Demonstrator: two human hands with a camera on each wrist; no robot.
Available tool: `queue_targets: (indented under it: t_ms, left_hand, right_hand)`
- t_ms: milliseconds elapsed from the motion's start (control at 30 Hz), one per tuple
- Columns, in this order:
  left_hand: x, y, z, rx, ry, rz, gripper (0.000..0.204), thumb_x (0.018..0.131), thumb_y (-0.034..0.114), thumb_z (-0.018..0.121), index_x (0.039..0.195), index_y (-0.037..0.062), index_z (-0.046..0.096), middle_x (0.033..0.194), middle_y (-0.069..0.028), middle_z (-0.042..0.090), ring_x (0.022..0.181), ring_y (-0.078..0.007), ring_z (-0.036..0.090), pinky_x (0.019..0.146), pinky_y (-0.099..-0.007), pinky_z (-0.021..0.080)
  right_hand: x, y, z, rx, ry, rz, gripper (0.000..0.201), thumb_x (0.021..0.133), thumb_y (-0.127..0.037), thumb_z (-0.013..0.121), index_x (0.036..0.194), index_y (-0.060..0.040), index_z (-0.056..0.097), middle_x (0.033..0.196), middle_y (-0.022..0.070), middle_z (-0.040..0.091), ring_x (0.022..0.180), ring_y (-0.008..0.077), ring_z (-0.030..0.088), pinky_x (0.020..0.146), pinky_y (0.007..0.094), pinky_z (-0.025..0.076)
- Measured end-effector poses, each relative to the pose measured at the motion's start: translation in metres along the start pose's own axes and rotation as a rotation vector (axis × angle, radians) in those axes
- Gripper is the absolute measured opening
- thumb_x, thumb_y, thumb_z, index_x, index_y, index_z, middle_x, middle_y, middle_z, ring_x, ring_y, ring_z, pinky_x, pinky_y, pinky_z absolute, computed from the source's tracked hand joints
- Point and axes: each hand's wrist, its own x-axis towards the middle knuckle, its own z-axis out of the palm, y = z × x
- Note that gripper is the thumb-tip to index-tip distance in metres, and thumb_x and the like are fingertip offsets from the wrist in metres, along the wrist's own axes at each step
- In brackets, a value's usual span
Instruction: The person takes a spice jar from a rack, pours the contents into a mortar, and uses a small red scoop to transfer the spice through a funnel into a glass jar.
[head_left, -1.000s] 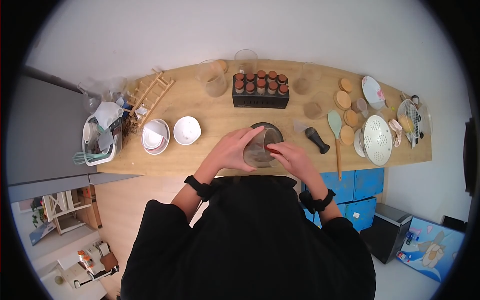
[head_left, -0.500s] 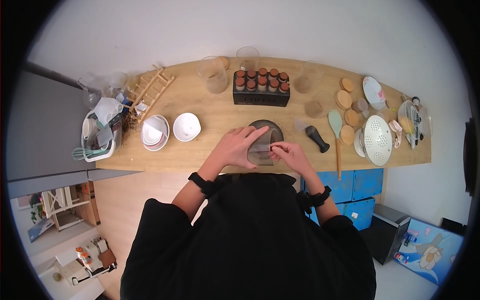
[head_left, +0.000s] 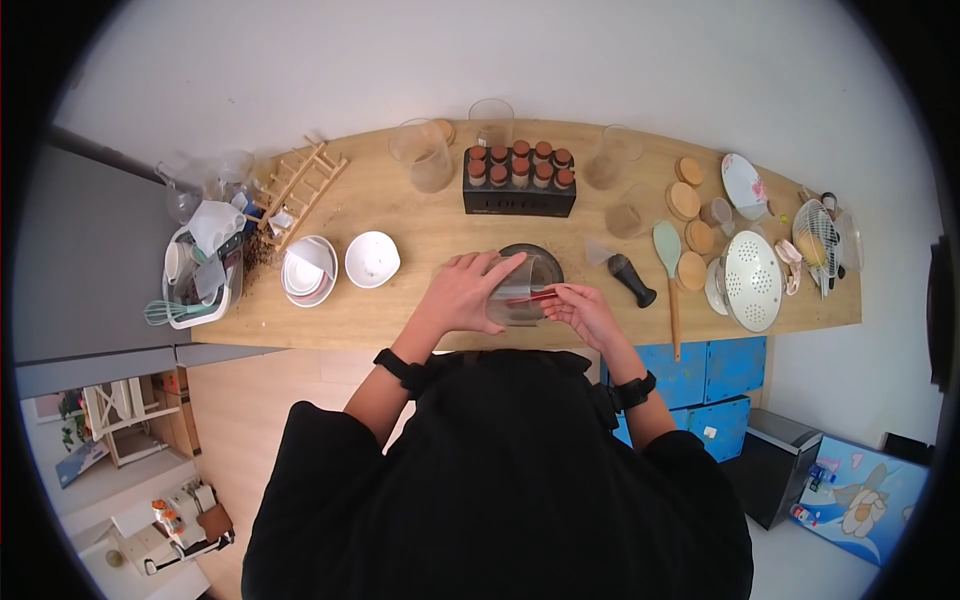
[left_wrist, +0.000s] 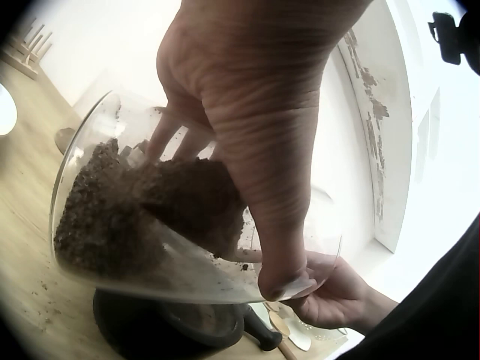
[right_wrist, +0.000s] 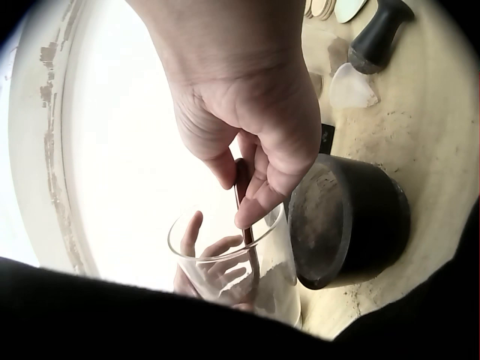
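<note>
Held on its side by my left hand (head_left: 462, 297), a clear glass jar (left_wrist: 172, 287) contains dark brown crumbly material (left_wrist: 105, 217). The thumb and fingers of that hand curve round the glass. My right hand (head_left: 587, 316) pinches a thin dark red handle (right_wrist: 241, 180) between thumb and fingers at the jar's mouth. The handle's far part is inside the jar; its tip cannot be made out. A black round bowl (right_wrist: 379, 225) stands on the table just beyond and beneath the jar, with brownish residue inside.
A black rack (head_left: 520, 203) of red-capped vials stands behind the bowl. On the right lie a black pestle-like tool (head_left: 630, 280), a green spatula (head_left: 669, 250), wooden lids and a white colander (head_left: 752, 281). White bowls (head_left: 373, 260) are at left; clear containers (head_left: 421, 160) stand behind.
The right hand has drawn slightly right and its fingers have shifted, so more of the red handle shows. The left hand still holds the jar, which looks more tilted.
</note>
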Motion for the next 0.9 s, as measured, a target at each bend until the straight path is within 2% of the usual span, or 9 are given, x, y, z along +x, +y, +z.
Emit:
queue_targets:
  t_ms: [333,400,533,600,667,767,833,867,900]
  left_hand:
    - [-0.015,-0.014,-0.002,0.034,-0.033,-0.081,0.104,0.045,0.037,0.081,0.137,0.0197,0.036,0.118,-0.0139,0.052,0.107,-0.0341,0.052,0.092,-0.0425,0.042]
    - [-0.019,-0.02,-0.002,0.024,-0.047,-0.123,0.107,0.043,0.038,0.081,0.139,0.0246,0.034,0.121,-0.0139,0.052,0.109,-0.0338,0.052,0.092,-0.0437,0.042]
    - [-0.027,-0.026,-0.007,0.071,-0.055,-0.149,0.108,0.043,0.038,0.081,0.139,0.0246,0.033,0.12,-0.0147,0.052,0.108,-0.0339,0.053,0.091,-0.0432,0.043]
    - [-0.029,-0.026,-0.012,0.087,-0.076,-0.177,0.108,0.042,0.035,0.082,0.138,0.0201,0.035,0.119,-0.0152,0.052,0.108,-0.0342,0.052,0.09,-0.0418,0.043]
    - [-0.031,-0.027,-0.012,0.093,-0.078,-0.182,0.108,0.042,0.035,0.082,0.138,0.02,0.035,0.119,-0.0151,0.052,0.108,-0.034,0.052,0.089,-0.0415,0.043]
    - [-0.032,-0.028,-0.011,0.104,-0.075,-0.186,0.109,0.042,0.035,0.082,0.138,0.0199,0.035,0.119,-0.0149,0.052,0.107,-0.0337,0.053,0.088,-0.0411,0.044]
    - [-0.032,-0.028,-0.01,0.11,-0.071,-0.184,0.109,0.041,0.035,0.082,0.138,0.0198,0.034,0.119,-0.0148,0.052,0.107,-0.0336,0.053,0.088,-0.0409,0.044]
    - [-0.032,-0.028,-0.01,0.103,-0.078,-0.189,0.109,0.041,0.035,0.082,0.138,0.0197,0.034,0.119,-0.0147,0.052,0.106,-0.0336,0.053,0.088,-0.041,0.044]
    - [-0.032,-0.027,-0.009,0.095,-0.085,-0.196,0.109,0.041,0.035,0.082,0.138,0.0196,0.034,0.119,-0.0146,0.052,0.106,-0.0337,0.054,0.088,-0.041,0.044]
  right_hand:
    - [-0.006,0.005,-0.027,0.071,0.081,-0.067,0.029,0.094,-0.018,0.05,0.11,0.0053,0.056,0.093,0.0141,0.065,0.082,0.0173,0.063,0.075,0.0282,0.052]
    - [-0.009,0.004,-0.034,0.082,0.101,-0.083,0.028,0.094,-0.017,0.05,0.11,0.0052,0.056,0.093,0.0141,0.065,0.081,0.0171,0.063,0.074,0.0281,0.052]
    - [-0.017,0.004,-0.051,0.11,0.201,-0.122,0.028,0.094,-0.017,0.051,0.11,0.0047,0.056,0.09,0.0136,0.066,0.077,0.0165,0.064,0.072,0.0278,0.052]
    - [-0.019,0.003,-0.057,0.089,0.248,-0.138,0.027,0.093,-0.017,0.052,0.109,0.0045,0.057,0.09,0.014,0.066,0.076,0.0167,0.064,0.072,0.0279,0.053]
    - [-0.019,0.004,-0.058,0.068,0.295,-0.155,0.026,0.093,-0.017,0.052,0.108,0.0044,0.057,0.089,0.0144,0.066,0.075,0.0169,0.064,0.071,0.028,0.053]
    - [-0.017,0.009,-0.051,-0.118,0.343,-0.248,0.023,0.092,-0.016,0.055,0.106,0.0027,0.06,0.089,0.0111,0.067,0.074,0.0153,0.064,0.069,0.0275,0.052]
    - [-0.016,0.014,-0.036,-0.596,0.356,-0.442,0.018,0.088,-0.011,0.06,0.102,0.0003,0.063,0.087,0.0106,0.067,0.071,0.0174,0.064,0.066,0.0279,0.051]
    - [-0.019,0.013,-0.031,-0.597,0.355,-0.441,0.018,0.088,-0.011,0.06,0.102,0.0003,0.063,0.087,0.0106,0.067,0.071,0.0174,0.064,0.066,0.0279,0.051]
    - [-0.025,0.004,-0.02,-0.882,0.324,-0.615,0.018,0.086,-0.009,0.061,0.101,-0.0004,0.064,0.087,0.0115,0.067,0.071,0.0195,0.064,0.065,0.0281,0.051]
